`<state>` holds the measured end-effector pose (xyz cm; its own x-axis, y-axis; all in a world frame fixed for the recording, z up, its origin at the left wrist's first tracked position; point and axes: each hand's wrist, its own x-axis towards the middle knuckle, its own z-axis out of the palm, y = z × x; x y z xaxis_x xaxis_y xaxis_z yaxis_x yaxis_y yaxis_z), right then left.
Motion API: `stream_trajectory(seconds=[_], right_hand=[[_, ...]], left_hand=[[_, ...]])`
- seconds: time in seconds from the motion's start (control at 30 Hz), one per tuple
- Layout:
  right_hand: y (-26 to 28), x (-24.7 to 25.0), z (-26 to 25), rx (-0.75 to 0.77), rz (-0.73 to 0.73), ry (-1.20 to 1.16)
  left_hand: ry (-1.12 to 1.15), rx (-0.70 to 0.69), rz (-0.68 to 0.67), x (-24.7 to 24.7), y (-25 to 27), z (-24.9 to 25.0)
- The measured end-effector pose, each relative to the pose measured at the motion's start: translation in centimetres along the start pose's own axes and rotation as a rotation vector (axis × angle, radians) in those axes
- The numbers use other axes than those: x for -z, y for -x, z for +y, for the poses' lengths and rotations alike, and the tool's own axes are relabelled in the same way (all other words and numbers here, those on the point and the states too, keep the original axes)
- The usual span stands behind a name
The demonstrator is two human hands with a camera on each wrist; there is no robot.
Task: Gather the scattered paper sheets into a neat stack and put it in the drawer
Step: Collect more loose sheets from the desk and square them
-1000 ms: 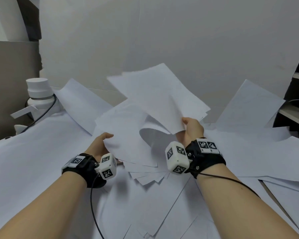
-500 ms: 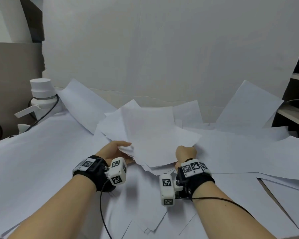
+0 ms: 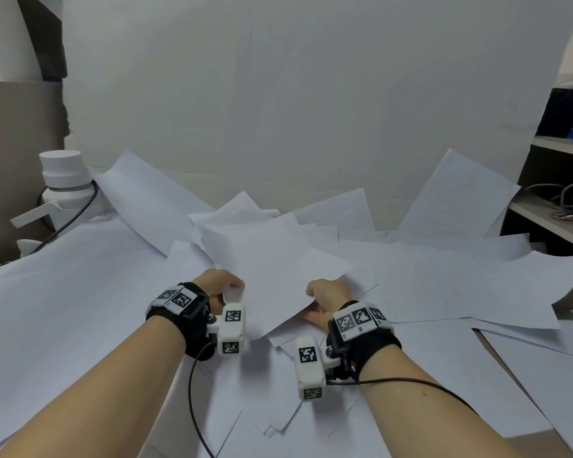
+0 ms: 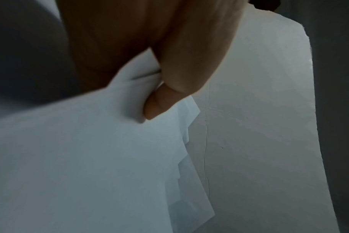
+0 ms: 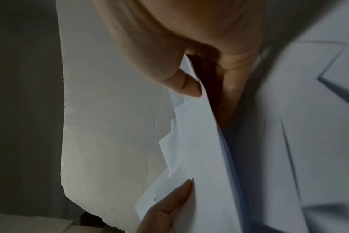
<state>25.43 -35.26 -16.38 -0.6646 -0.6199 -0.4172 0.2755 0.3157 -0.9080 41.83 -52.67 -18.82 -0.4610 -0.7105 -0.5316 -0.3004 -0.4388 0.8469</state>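
A white wall [image 3: 278,94] fills the back of the view, and below it loose sheets [image 3: 444,276] cover the whole table, overlapping at all angles, a few leaning up against the wall. At the right edge stands a dark shelf [image 3: 556,219] with a tangle of cables on it. At the left, a white bottle [image 3: 65,183] sits on the table with a black cable looped past it.

In the middle of the table lies the stack [image 3: 272,269], an uneven bundle with corners sticking out in several directions (not yet squared). Its near edge is lifted off the sheets below, held between both hands.

The left hand [image 3: 217,285] grips the stack's left near corner, thumb [image 4: 159,102] pressed on top and the paper bunched under it. The right hand [image 3: 328,295] grips the right near edge, thumb [image 5: 181,85] above the sheets and the other fingers curled beneath them. The drawer is out of view.
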Motion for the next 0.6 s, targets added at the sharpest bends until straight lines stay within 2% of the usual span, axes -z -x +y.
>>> stream_trajectory(seconds=[0.07,0.17,0.27,0.37,0.43,0.6], right_hand=[[-0.2,0.7,-0.3,0.003,0.003,0.014],[-0.4,1.9,-1.0,-0.003,0.133,-0.017],[-1.5,3.6,-1.4,0.043,0.265,0.077],[-2.1,5.4,-1.8,0.017,0.393,0.211],[-2.4,6.4,-2.1,0.030,0.397,0.268],[-2.4,6.9,-3.0,0.118,0.219,0.223]], left_hand=[[0.027,-0.056,0.021,0.2,-0.9,-0.4],[0.052,-0.145,0.043,-0.3,3.1,0.2],[0.043,-0.247,0.053,1.1,3.4,-0.3],[0.058,-0.320,0.033,2.6,4.1,-0.7],[0.080,-0.358,0.007,3.5,4.6,-0.7],[0.138,-0.381,-0.020,5.2,4.7,-0.9]])
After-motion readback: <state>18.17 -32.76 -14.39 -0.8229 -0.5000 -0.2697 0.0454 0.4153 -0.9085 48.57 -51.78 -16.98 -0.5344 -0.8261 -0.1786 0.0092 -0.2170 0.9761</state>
